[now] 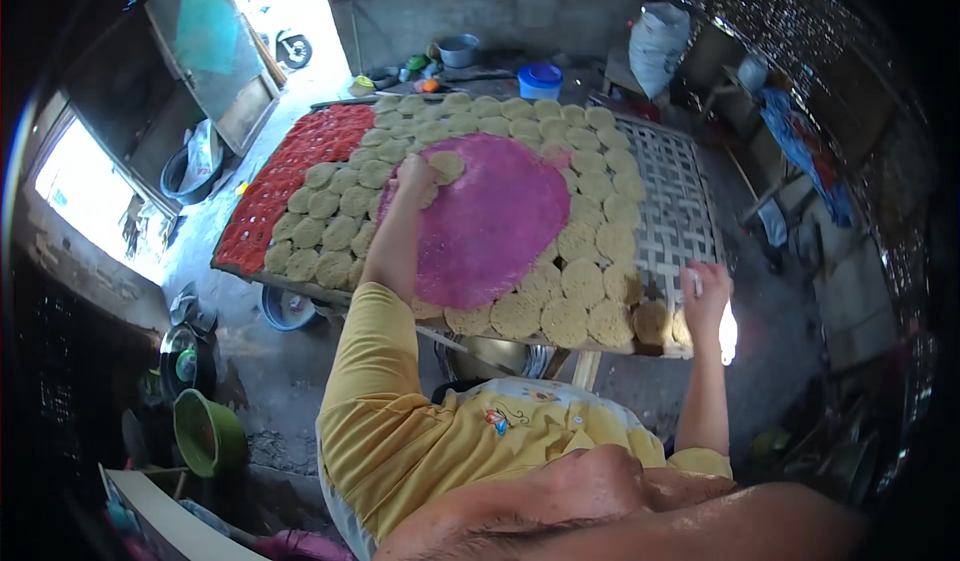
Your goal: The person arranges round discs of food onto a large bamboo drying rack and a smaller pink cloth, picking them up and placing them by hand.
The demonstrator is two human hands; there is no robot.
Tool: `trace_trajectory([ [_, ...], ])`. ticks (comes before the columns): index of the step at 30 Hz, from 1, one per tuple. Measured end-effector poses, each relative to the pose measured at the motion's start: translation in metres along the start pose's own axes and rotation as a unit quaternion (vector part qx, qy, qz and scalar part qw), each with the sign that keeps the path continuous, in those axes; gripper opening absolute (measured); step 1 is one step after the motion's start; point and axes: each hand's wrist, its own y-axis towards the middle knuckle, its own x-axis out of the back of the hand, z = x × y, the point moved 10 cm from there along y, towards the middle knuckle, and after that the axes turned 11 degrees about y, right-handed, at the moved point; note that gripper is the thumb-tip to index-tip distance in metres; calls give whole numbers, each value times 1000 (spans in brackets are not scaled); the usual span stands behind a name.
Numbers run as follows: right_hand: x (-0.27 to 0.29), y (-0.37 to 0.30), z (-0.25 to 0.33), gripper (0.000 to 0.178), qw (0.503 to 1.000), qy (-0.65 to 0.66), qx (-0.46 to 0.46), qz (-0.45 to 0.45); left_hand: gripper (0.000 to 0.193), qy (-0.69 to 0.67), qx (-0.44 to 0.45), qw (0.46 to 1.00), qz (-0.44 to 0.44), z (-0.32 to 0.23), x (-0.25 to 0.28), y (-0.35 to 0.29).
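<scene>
My left hand is at the left edge of a large round pink sheet or tray, its fingers closed at the rim of a flat round beige cake. Under and around the pink round lie rows of similar rough-textured cakes. Over the right part of the woven rack, near its front corner, my right hand is raised with curled fingers. A small pale bit shows at its fingertips, too small to name.
Red flat pieces cover the rack's left end. Beyond the rack stand a blue lidded bucket, a grey basin and a white sack. A green basin is on the floor at lower left. A metal pot sits below the front edge.
</scene>
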Motion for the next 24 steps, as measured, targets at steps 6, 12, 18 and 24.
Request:
trace_trajectory([
  [6,-184,51,123,28,878,419,-91,211,26,-130,-106,955,-246,-39,59,-50],
  [12,-340,48,213,45,571,696,-359,247,28,-246,-210,896,-305,-56,64,-115],
  [18,-371,60,184,40,719,590,-321,178,33,-405,-250,862,-172,-46,37,-104],
  [24,-333,65,167,13,793,526,-246,182,47,41,-284,792,-538,-46,136,-188],
])
